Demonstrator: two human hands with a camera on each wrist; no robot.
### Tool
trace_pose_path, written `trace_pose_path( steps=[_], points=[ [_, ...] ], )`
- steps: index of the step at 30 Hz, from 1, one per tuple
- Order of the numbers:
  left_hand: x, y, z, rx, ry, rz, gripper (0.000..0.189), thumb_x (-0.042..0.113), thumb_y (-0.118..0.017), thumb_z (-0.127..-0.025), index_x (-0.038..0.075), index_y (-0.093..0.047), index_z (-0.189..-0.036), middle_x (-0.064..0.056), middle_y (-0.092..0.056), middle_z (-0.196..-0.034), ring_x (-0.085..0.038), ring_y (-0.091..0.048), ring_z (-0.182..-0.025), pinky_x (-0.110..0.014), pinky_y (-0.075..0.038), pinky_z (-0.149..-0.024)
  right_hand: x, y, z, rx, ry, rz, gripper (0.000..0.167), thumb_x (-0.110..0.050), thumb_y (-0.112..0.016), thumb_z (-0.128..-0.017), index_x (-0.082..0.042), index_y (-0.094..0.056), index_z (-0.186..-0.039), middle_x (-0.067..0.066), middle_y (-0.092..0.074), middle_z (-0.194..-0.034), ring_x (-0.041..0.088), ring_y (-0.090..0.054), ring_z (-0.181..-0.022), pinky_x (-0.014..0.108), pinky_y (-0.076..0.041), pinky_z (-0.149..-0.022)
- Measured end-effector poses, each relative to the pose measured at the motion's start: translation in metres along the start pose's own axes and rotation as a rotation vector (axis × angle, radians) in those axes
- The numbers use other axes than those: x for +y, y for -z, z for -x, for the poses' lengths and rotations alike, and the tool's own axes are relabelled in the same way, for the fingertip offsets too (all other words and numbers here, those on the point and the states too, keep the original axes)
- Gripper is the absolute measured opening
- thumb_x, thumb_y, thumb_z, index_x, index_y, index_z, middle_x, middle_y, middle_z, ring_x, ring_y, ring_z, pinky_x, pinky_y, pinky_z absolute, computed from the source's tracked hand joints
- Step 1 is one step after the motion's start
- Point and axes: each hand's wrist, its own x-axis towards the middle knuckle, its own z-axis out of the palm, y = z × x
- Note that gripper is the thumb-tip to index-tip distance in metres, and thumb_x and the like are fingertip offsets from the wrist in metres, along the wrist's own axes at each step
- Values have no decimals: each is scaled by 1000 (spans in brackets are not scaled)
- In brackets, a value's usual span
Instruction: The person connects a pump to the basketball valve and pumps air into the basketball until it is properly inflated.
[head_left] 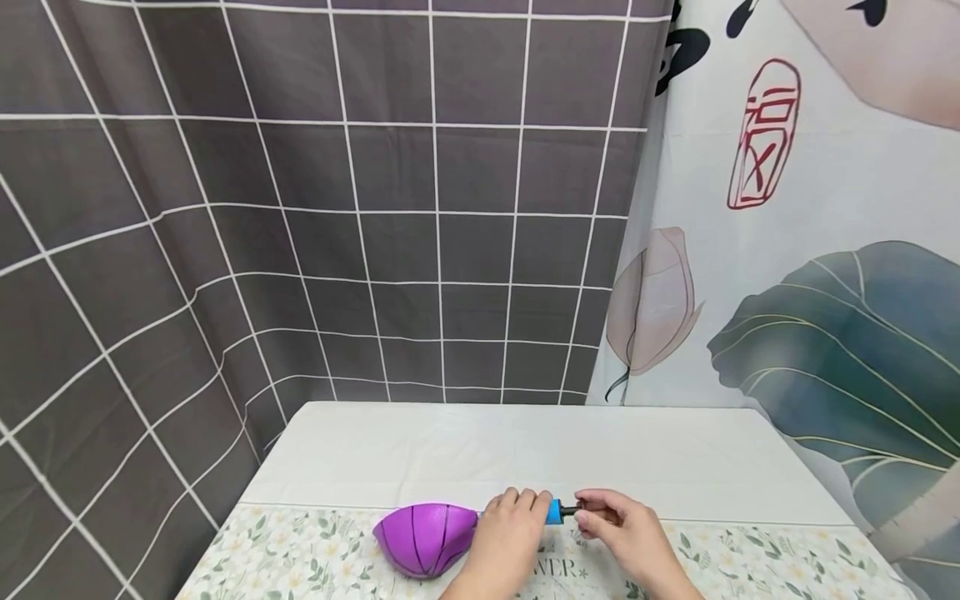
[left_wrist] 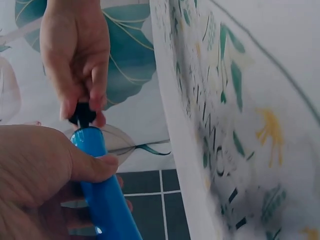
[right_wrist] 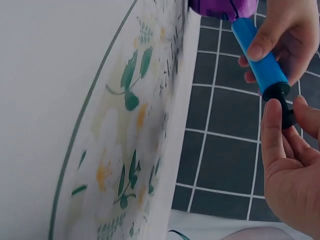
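Observation:
A blue hand pump [left_wrist: 111, 207] with a black plunger handle [right_wrist: 289, 119] lies across between my two hands. My left hand [head_left: 507, 533] grips the blue barrel, its thumb laid along the side in the left wrist view. With fingertips and thumb, my right hand [head_left: 626, 533] pinches the black handle at the pump's end. The plunger rod shows only a short length out of the barrel. At the pump's other end is a purple ball [head_left: 425, 540] with black lines, partly deflated and caved in. The joint between ball and pump is hidden behind my left hand in the head view.
The table [head_left: 525, 450] has a plain white back part and a floral-printed front part with lettering. A dark grey curtain [head_left: 390, 250] with white grid lines hangs behind and to the left. On the right hangs a white curtain [head_left: 697, 167] with leaf prints.

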Motion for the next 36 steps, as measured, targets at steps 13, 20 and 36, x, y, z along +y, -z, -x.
trace_pose_path(
  steps=[13,20,36],
  points=[
    [-5,8,-1,-61,29,53,54,17,-84,-79,14,-62,-128,0,-68,-109,-17,-63,-99,-34,-57,-87,4,63,7,82,-170,54,48,-26,-69,-96,1,-61,-135,11,-73,-112,23,-72,-93,33,-61,-81],
    [-3,6,-1,-42,6,28,50,19,-84,-79,10,-65,-125,-3,-69,-106,-18,-63,-94,-35,-59,-82,3,57,7,76,-113,71,39,-17,-69,-96,2,-64,-130,12,-73,-106,22,-73,-87,31,-62,-77],
    [4,4,-1,-23,2,-8,44,20,-83,-78,12,-66,-117,0,-65,-97,-16,-59,-88,-35,-57,-78,-2,-1,-4,-101,110,8,34,-16,-74,-92,6,-66,-117,11,-72,-96,11,-71,-76,24,-61,-68]
  ],
)
